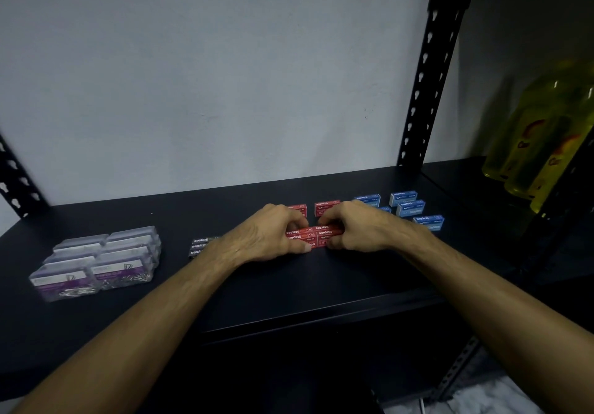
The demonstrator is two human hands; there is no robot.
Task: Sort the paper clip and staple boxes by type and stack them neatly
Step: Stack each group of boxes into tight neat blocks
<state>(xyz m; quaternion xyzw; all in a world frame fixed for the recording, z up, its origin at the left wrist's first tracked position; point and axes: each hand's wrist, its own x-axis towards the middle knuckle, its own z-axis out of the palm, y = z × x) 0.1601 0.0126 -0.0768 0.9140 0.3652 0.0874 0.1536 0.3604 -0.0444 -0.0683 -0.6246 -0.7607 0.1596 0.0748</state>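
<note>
Left hand (270, 235): it comes from the lower left; the fingers are curled over the left end of the red stack, the thumb is at its front side; the grip holds the stack.
Right hand (356, 232): it comes from the lower right; the fingers are curled on the right end of the same stack; the grip also holds it.
Red staple stack (316, 236): red boxes side by side and in layers, in the middle of the black shelf (321, 285), between the two hands.
Other red boxes (326, 207): two of them behind the hands, partly hidden, apart from each other.
Blue staple boxes (409, 208): several, loose, at the right behind the right hand, not in one pile.
Black staple boxes (202, 246): a small stack just left of the left wrist, partly covered by it.
Paper clip boxes (99, 261): clear boxes with purple labels, stacked in two rows at the far left, well apart from the staples.
Yellow bottles (543, 143): at the right edge, blurred.
</note>
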